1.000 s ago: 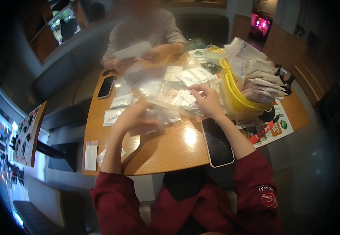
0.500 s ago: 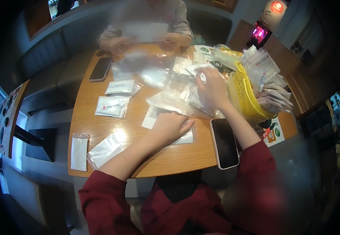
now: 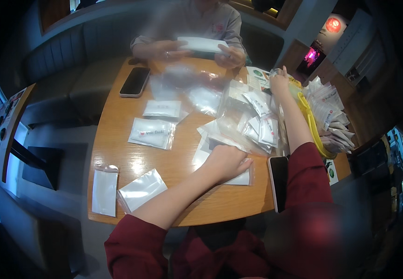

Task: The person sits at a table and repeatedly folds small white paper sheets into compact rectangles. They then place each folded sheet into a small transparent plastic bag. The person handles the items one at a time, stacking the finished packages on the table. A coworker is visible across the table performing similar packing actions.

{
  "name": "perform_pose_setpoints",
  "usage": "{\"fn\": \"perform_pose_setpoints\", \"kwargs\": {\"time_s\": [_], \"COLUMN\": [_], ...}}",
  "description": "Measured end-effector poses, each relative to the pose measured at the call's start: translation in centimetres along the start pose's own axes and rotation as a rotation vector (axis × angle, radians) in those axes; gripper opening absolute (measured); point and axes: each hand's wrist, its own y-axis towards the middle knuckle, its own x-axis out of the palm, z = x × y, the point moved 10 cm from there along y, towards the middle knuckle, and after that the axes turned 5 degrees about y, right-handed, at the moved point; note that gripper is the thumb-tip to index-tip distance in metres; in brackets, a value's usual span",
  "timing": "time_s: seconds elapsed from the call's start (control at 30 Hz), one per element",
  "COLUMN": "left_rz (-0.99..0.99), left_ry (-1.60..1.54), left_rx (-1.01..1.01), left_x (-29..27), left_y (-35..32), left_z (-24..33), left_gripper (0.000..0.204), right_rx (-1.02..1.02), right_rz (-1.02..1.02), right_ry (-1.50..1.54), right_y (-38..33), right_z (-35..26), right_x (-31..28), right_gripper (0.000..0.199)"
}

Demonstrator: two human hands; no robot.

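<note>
My left hand (image 3: 227, 163) rests at the front middle of the table with its fingers curled under. Beneath it lies a clear zip bag (image 3: 244, 176) with something white inside; what the fingers grip is hidden. My right hand (image 3: 279, 81) is stretched to the far right, by a clear and yellow plastic bag (image 3: 294, 83) behind the yellow basket (image 3: 307, 116). One finger points up and apart, and nothing shows in the hand. Between my hands, small white packets (image 3: 267, 131) lie heaped on clear plastic bags (image 3: 231, 125).
Filled packets (image 3: 151, 133) lie at left, flat white bags (image 3: 104, 190) at front left. One phone (image 3: 135, 82) is far left, another (image 3: 279, 183) beside my right forearm. Packets (image 3: 327, 102) overfill the basket. Across the table (image 3: 173, 207), a person holds a white packet (image 3: 203, 44).
My right hand has left the small white packets and reached farther right and away. The left hand stays on the zip bag. The view has shifted, and the other person's white packet is lower.
</note>
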Motion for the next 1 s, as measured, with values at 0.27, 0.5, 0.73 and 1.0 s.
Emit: {"fn": "perform_pose_setpoints", "kwargs": {"time_s": [0.27, 0.5, 0.73, 1.0], "left_rz": [-0.015, -0.020, -0.028, -0.007], "left_ry": [0.023, 0.032, 0.026, 0.015], "left_rx": [-0.001, 0.011, 0.005, 0.014], "left_x": [-0.2, -0.3, -0.3, -0.3], "left_y": [-0.1, 0.1, 0.0, 0.0], "left_z": [0.0, 0.5, 0.3, 0.4], "left_gripper": [0.038, 0.039, 0.039, 0.039], "right_rx": [0.080, 0.330, 0.543, 0.560], "right_rz": [-0.223, -0.176, -0.136, -0.164], "right_ry": [-0.105, 0.196, 0.385, 0.415], "right_y": [-0.7, -3.0, -3.4, -3.3], "right_z": [1.2, 5.2, 6.7, 6.8], "right_x": [0.9, 2.9, 1.9, 1.7], "right_gripper": [0.026, 0.016, 0.022, 0.025]}}
